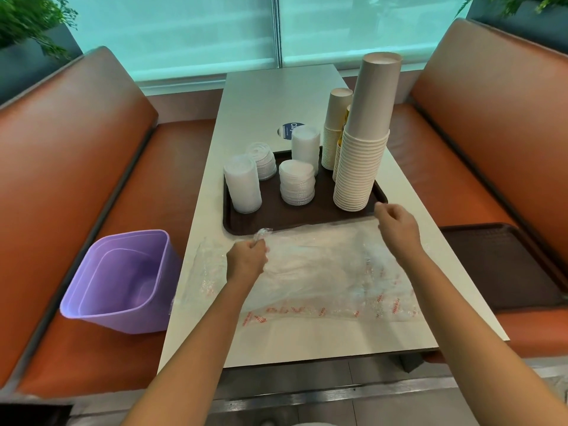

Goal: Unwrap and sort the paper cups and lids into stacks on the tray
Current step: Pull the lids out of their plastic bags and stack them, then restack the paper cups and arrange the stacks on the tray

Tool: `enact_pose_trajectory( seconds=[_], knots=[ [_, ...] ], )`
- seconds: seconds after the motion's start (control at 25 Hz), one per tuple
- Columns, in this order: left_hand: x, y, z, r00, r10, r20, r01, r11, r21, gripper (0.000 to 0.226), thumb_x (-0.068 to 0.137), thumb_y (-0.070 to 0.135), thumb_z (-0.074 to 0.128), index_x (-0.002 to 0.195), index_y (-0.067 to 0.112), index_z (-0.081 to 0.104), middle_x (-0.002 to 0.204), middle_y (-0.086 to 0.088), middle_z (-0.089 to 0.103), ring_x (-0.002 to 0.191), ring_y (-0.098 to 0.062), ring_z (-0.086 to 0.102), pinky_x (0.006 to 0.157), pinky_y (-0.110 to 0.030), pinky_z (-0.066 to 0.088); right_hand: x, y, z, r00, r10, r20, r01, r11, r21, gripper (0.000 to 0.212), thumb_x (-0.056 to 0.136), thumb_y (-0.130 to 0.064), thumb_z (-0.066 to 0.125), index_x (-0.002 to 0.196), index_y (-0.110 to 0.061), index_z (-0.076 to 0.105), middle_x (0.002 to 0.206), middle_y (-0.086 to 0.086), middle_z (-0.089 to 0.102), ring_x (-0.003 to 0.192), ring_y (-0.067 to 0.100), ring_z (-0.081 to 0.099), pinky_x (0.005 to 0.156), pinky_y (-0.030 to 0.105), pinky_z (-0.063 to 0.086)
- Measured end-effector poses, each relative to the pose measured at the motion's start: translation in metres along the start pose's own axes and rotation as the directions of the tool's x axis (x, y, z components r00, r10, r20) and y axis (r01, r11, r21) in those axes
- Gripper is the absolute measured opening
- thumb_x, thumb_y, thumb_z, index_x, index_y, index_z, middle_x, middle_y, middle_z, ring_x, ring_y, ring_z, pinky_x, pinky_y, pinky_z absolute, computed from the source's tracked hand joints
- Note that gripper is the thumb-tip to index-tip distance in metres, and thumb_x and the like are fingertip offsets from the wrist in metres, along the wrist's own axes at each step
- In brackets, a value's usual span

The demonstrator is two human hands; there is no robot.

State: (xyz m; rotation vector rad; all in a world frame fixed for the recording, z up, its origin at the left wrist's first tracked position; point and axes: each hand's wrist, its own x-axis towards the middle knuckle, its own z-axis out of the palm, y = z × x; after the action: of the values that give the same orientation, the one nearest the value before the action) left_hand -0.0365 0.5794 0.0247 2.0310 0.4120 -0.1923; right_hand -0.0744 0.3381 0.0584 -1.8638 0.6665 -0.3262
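Observation:
A brown tray (295, 216) on the white table carries a tall stack of upside-down paper cups (364, 142), a shorter cup stack (333, 130) behind it, and several stacks of white and clear lids (296, 182). In front of the tray lies a clear plastic wrapper (319, 272) with red print, spread flat on the table. My left hand (247, 256) grips a bunched far-left corner of the wrapper. My right hand (396, 224) pinches its far-right corner near the tray's rim.
A purple plastic bin (123, 281) sits on the orange bench seat at the left. A second brown tray (504, 265) lies on the right bench. The table (276, 96) runs back to a window, with a round blue sticker (290, 129) behind the tray.

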Motion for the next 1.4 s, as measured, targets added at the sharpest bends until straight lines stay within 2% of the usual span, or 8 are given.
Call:
enact_pose_trajectory(
  seconds=[0.16, 0.44, 0.56, 0.68, 0.84, 1.12, 1.28, 1.4],
  knots=[
    [-0.004, -0.004, 0.01, 0.998, -0.037, 0.052, 0.032, 0.995, 0.09, 0.027, 0.096, 0.028, 0.047, 0.086, 0.008, 0.063, 0.076, -0.006, 0.061, 0.054, -0.013, 0.054, 0.045, -0.02, 0.037, -0.029, -0.024, 0.041, 0.873, -0.261, 0.412, 0.34, 0.931, -0.132, 0.02, 0.095, -0.02, 0.053, 0.107, -0.014, 0.067, 0.094, -0.005, 0.063, 0.083, 0.006, 0.056, 0.075, 0.017, 0.041],
    [0.001, -0.006, -0.003, 0.981, -0.188, -0.051, 0.188, 0.982, -0.001, 0.04, 0.099, 0.033, 0.041, 0.104, 0.001, 0.064, 0.089, -0.011, 0.064, 0.064, -0.018, 0.058, 0.055, -0.022, 0.044, -0.064, 0.065, 0.081, 0.723, 0.091, 0.685, 0.57, 0.481, -0.666, 0.05, 0.099, -0.051, 0.025, 0.148, -0.045, 0.012, 0.16, -0.006, -0.002, 0.146, 0.029, -0.006, 0.111, 0.063, 0.0],
    [-0.001, -0.008, -0.007, 0.829, 0.44, -0.346, -0.298, 0.87, 0.392, 0.024, 0.093, 0.023, 0.05, 0.11, 0.01, 0.061, 0.107, -0.011, 0.062, 0.09, -0.026, 0.059, 0.074, -0.033, 0.046, -0.066, 0.071, 0.082, 0.748, 0.061, 0.661, 0.58, 0.424, -0.696, 0.058, 0.095, -0.057, 0.031, 0.148, -0.046, 0.01, 0.16, -0.003, -0.005, 0.146, 0.031, -0.01, 0.11, 0.064, -0.001],
    [-0.018, -0.009, 0.02, 0.573, 0.816, 0.079, -0.739, 0.473, 0.479, 0.017, 0.087, 0.014, 0.054, 0.098, 0.012, 0.066, 0.096, -0.007, 0.064, 0.081, -0.026, 0.061, 0.073, -0.033, 0.047, -0.064, 0.071, 0.084, 0.758, 0.061, 0.649, 0.573, 0.412, -0.708, 0.061, 0.093, -0.063, 0.031, 0.148, -0.045, 0.011, 0.16, -0.002, -0.003, 0.146, 0.032, -0.008, 0.11, 0.063, 0.003],
    [-0.011, -0.045, 0.035, 0.816, 0.298, 0.496, -0.578, 0.395, 0.713, 0.052, 0.095, 0.049, 0.041, 0.143, 0.031, 0.033, 0.154, 0.001, 0.024, 0.143, -0.019, 0.018, 0.114, -0.051, 0.009, -0.06, 0.071, 0.081, 0.765, 0.029, 0.643, 0.551, 0.486, -0.678, 0.052, 0.098, -0.055, 0.02, 0.148, -0.044, 0.013, 0.16, -0.006, 0.002, 0.147, 0.026, -0.004, 0.112, 0.061, 0.002],
    [0.006, -0.068, 0.018, 0.804, 0.147, 0.577, -0.587, 0.356, 0.727, 0.074, 0.086, 0.072, 0.027, 0.148, 0.042, -0.001, 0.158, 0.004, -0.016, 0.144, -0.023, -0.018, 0.109, -0.064, -0.009, 0.003, 0.072, 0.039, 0.929, 0.172, 0.328, 0.239, 0.4, -0.885, 0.056, 0.099, -0.05, 0.028, 0.15, -0.035, 0.012, 0.161, 0.002, 0.0, 0.145, 0.037, -0.01, 0.107, 0.068, -0.005],
    [0.006, -0.051, 0.017, 0.818, 0.198, 0.54, -0.575, 0.282, 0.768, 0.077, 0.085, 0.072, 0.035, 0.149, 0.036, 0.013, 0.159, -0.003, -0.007, 0.146, -0.029, -0.01, 0.107, -0.066, -0.005, -0.011, 0.054, 0.051, 0.863, -0.385, 0.327, 0.494, 0.513, -0.702, 0.039, 0.089, -0.018, 0.058, 0.127, -0.013, 0.056, 0.136, 0.018, 0.049, 0.129, 0.04, 0.041, 0.102, 0.057, 0.034],
    [-0.007, -0.031, 0.026, 0.61, 0.742, 0.278, -0.657, 0.278, 0.7, 0.04, 0.085, 0.03, 0.065, 0.122, 0.017, 0.061, 0.134, -0.016, 0.051, 0.123, -0.037, 0.048, 0.1, -0.051, 0.037, -0.045, 0.057, 0.073, 0.647, -0.539, 0.54, 0.762, 0.426, -0.488, 0.023, 0.081, -0.004, 0.063, 0.102, -0.012, 0.07, 0.112, 0.011, 0.064, 0.106, 0.032, 0.059, 0.089, 0.045, 0.045]
  ],
)
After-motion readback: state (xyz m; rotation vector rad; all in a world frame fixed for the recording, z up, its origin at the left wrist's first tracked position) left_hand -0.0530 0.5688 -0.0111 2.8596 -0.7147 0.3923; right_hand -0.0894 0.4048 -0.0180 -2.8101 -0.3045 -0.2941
